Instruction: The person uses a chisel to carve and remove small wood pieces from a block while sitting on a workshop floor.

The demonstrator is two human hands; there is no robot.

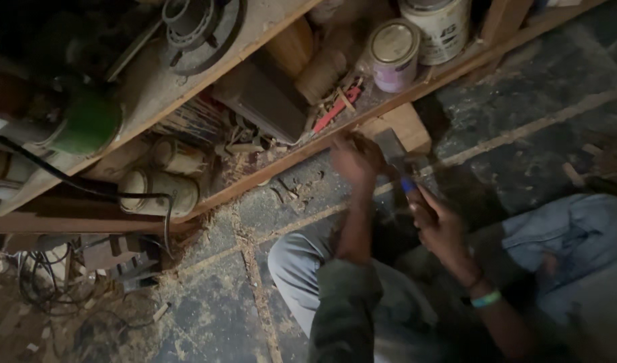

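Your right hand (439,225) is wrapped around the blue-banded handle of a hammer (394,156), just right of the frame's middle, with the dark head up near the wooden block (406,124) that sits under the shelf edge. Your left hand (354,158) is a bit blurry, so I can't tell whether it's pinching anything, but the fingers look curled and it's right at the front edge of the lower shelf (281,168), just beside the hammer head. There's a green band (486,299) on your right wrist.

Further out, a red tool (335,107) lies on that shelf in the sawdust, and two paint cans (394,54) stand at the top of the frame. Over to the left, two pale cans (159,190) lie on their sides with a black cable (66,181) running past them. The floor (214,296) is dark tile with shavings scattered about.
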